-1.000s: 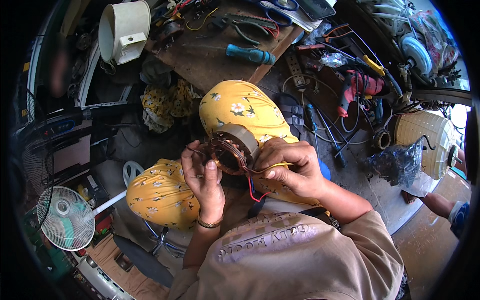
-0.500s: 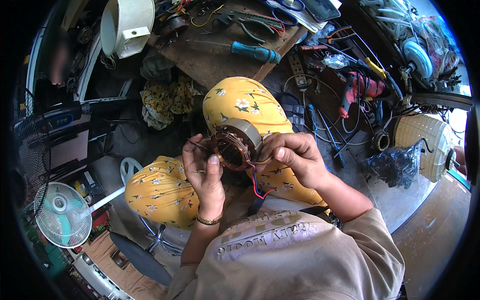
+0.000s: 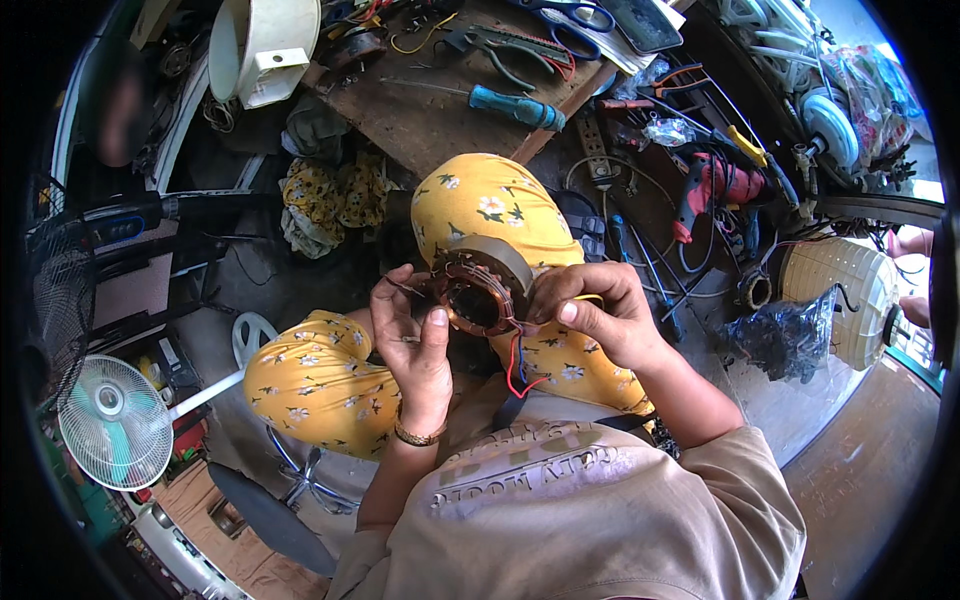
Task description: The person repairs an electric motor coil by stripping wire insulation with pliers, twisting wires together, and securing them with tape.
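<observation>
A motor stator (image 3: 512,262), a grey steel ring with copper windings inside, is held above my lap, its open face tilted toward me. My left hand (image 3: 418,350) closes on its left edge, thumb in front; a thin dark wire shows by the index finger. At the stator's right side, my right hand (image 3: 605,315) pinches a yellow lead wire (image 3: 590,297) between thumb and fingers. Red and blue wires (image 3: 516,362) hang from the stator's lower edge, loose between the hands. Behind it are my knees in yellow flowered cloth (image 3: 490,195).
A wooden bench (image 3: 400,125) ahead bears a blue-handled screwdriver (image 3: 515,107), pliers (image 3: 520,62) and scissors (image 3: 565,22). Right of it lie a red drill (image 3: 715,190), a power strip (image 3: 595,150) and a black plastic bag (image 3: 780,335). A white fan (image 3: 115,420) stands at left.
The stator has tipped a little, showing more of its opening. The yellow wire now loops above my right thumb, where it lay lower before. My left hand keeps its hold.
</observation>
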